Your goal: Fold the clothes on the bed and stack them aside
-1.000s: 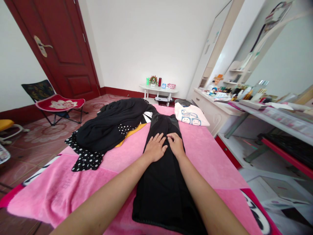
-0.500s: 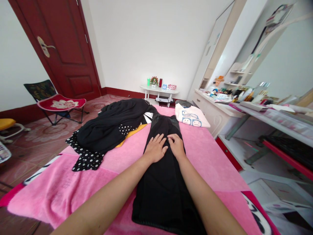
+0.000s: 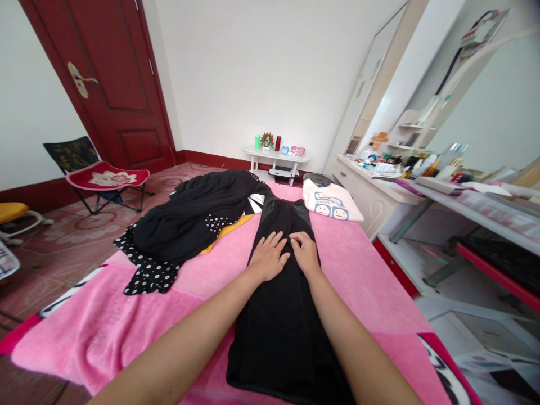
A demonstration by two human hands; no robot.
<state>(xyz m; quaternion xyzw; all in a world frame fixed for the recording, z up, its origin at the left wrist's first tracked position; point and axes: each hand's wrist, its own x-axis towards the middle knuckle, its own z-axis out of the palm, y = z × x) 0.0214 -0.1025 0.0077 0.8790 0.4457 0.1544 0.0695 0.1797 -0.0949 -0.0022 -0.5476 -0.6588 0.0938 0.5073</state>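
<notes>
A long, narrow garment of black cloth (image 3: 274, 332) is laid lengthwise down the middle of a plush pink blanket (image 3: 367, 259), its far end reaching toward the far edge and its hem lying near. The step in hand is judged to be the flattening or setting of the cloth. The bare left hand (image 3: 266, 257) is laid palm down across it, fingers slightly spread and nothing gripped. The bare right hand (image 3: 304, 252) is rested beside it with fingers curled inward — whether cloth is pinched under the fingertips cannot be told.

For the next move, light, even pressure would be called for, or a firmer hold by the right fingers if the layer is to be shifted.

On the left, room is limited by a loose heap of black fabric (image 3: 181, 219), with white-dotted black cloth (image 3: 154, 273) and a strip of mustard-yellow fabric (image 3: 225, 232) showing from under it; its far part is close to the garment. At the far right, a pale pink shirt with blue printed faces (image 3: 331, 199) is set just beside the garment's end. More room is offered nearer on the right — pink plush lies between the garment and the blanket's crimson border (image 3: 453, 365).
</notes>
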